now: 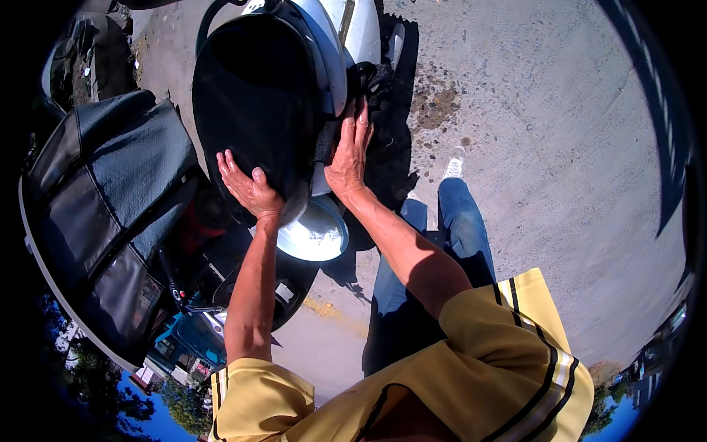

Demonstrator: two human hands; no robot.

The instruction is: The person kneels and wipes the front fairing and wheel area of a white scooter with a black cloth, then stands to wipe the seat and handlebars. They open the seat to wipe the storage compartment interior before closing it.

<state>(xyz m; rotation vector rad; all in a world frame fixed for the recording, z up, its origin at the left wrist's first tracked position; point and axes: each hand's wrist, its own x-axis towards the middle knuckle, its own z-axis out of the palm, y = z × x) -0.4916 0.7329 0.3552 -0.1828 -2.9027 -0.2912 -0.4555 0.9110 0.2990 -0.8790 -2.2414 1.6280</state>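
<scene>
Sunlit gray pavement (574,169) spreads beneath a person in a yellow shirt (508,353) with black and white trim and blue jeans (468,221), arms extended toward a black seat (250,96). Just beyond the near end of the seat shows a pale, round basin (313,232); what supports it cannot be told. The left hand (252,190) lies on the seat's near end, its grip unclosed, thumb spread from the fingers. The right hand (349,158) is set along the seat's right edge, fingers straight; whether its grip clasps anything cannot be told. Beyond the seat's left edge stands a dark, folded cover (132,169). Farther off, white panels (361,37) border the seat's far right edge, and a dark, damp-looking patch (436,103) marks the pavement.
</scene>
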